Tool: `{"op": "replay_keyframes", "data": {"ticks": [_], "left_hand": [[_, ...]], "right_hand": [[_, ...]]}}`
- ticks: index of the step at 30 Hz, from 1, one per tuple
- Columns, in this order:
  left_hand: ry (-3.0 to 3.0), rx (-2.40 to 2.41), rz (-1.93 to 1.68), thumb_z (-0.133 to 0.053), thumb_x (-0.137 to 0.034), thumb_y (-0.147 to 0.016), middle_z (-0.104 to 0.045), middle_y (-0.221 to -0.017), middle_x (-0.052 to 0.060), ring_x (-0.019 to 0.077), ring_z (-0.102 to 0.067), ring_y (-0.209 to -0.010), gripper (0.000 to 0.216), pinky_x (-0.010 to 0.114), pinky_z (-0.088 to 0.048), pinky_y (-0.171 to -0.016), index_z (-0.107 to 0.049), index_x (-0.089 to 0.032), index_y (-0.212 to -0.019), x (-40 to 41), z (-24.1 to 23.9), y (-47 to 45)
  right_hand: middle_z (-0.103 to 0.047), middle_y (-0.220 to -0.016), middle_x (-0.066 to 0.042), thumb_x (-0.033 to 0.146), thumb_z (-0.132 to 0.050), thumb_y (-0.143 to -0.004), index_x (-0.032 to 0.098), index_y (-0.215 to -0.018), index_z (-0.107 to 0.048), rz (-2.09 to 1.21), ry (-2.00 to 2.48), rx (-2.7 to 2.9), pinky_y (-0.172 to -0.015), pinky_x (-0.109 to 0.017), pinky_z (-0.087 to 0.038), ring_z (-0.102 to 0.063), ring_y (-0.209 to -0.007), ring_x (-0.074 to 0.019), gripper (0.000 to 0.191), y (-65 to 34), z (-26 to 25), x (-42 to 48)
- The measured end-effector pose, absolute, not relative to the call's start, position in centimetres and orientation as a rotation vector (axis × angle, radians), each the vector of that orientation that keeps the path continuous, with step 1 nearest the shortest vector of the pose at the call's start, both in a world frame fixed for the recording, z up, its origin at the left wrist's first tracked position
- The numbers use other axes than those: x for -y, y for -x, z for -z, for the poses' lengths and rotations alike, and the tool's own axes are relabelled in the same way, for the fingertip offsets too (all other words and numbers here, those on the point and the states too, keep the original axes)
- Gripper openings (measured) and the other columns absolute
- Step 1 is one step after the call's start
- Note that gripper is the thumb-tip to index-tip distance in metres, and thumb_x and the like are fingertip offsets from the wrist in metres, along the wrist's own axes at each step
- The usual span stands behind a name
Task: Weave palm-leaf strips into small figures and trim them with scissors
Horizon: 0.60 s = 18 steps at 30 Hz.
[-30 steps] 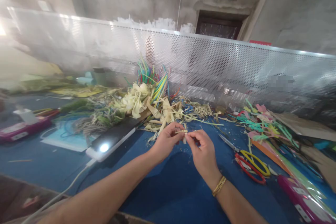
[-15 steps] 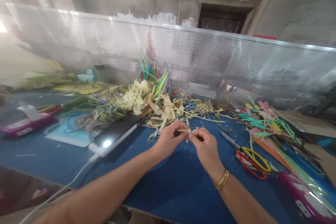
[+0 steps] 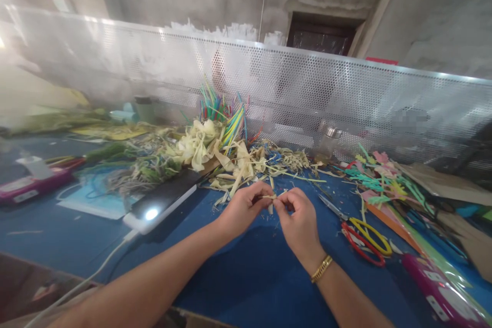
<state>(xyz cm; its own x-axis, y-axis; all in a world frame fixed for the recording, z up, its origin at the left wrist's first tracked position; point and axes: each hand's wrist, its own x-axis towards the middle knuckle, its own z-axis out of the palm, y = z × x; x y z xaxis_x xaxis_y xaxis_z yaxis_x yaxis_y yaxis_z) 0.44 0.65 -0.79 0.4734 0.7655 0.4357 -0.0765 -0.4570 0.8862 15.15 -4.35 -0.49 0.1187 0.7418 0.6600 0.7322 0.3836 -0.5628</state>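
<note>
My left hand (image 3: 243,209) and my right hand (image 3: 299,218) meet over the middle of the blue table. Both are closed in a pinch on a small knot of pale dried husk strips (image 3: 271,209), whose ends stick out above, below and to the sides. The fingertips partly hide the knot. Just beyond the hands lies a loose heap of dry husk (image 3: 242,164). Scissors (image 3: 365,241) with one red and one yellow handle lie to the right of my right hand, blades pointing away to the left.
At left, a lit phone-like device (image 3: 165,200) on a white cable sits beside a blue face mask (image 3: 90,202). Magenta boxes (image 3: 442,287) lie at both sides. Colourful cut shapes (image 3: 380,174) are at right. A glass jar (image 3: 327,143) stands before the perforated metal screen (image 3: 307,79).
The view has tilted up slightly and shifted a little. My hands stay together at the husk strips, with the fingers slightly re-placed around the knot.
</note>
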Motion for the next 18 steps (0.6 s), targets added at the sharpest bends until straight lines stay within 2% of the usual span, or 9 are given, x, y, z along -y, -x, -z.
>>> {"op": "replay_keyframes", "data": {"ticks": [6,13,16,18], "left_hand": [[-1.625,-0.523,-1.159,-0.060,-0.028,-0.083,-0.060,-0.066,0.000,0.0142,-0.057,-0.064,0.012,0.025,-0.042,-0.063,-0.053,-0.020,-0.086,-0.8,1.1,-0.7],[-1.672,-0.499,-1.113,-0.061,-0.030,-0.083,-0.059,-0.067,0.000,0.0131,-0.055,-0.062,0.012,0.025,-0.042,-0.062,-0.058,-0.019,-0.082,-0.9,1.0,-0.6],[-1.659,-0.486,-1.073,-0.061,-0.030,-0.082,-0.058,-0.068,0.000,0.0129,-0.055,-0.062,0.012,0.025,-0.043,-0.062,-0.059,-0.018,-0.084,-1.3,1.2,-0.5],[-1.658,-0.477,-1.053,-0.061,-0.029,-0.082,-0.058,-0.067,0.000,0.0130,-0.055,-0.062,0.012,0.025,-0.043,-0.062,-0.059,-0.017,-0.084,-1.6,1.3,-0.5]], "right_hand": [[-0.063,-0.077,-0.002,0.028,-0.058,-0.086,0.021,-0.077,-0.064,0.025,1.369,1.643,-0.069,-0.030,-0.042,-0.057,-0.072,-0.0164,0.012,-15.0,0.2,4.9],[-0.068,-0.070,0.000,0.035,-0.064,-0.080,0.021,-0.080,-0.065,-0.204,1.348,1.404,-0.061,-0.027,-0.046,-0.060,-0.062,-0.0150,0.014,-15.1,0.8,4.3],[-0.069,-0.068,-0.001,0.040,-0.070,-0.073,0.019,-0.093,-0.061,-0.380,1.313,1.250,-0.057,-0.027,-0.048,-0.062,-0.059,-0.0164,0.030,-15.2,1.0,4.0],[-0.071,-0.071,-0.003,0.042,-0.070,-0.072,0.018,-0.094,-0.061,-0.471,1.290,1.211,-0.059,-0.028,-0.050,-0.065,-0.063,-0.0183,0.034,-15.3,0.9,3.8]]}}
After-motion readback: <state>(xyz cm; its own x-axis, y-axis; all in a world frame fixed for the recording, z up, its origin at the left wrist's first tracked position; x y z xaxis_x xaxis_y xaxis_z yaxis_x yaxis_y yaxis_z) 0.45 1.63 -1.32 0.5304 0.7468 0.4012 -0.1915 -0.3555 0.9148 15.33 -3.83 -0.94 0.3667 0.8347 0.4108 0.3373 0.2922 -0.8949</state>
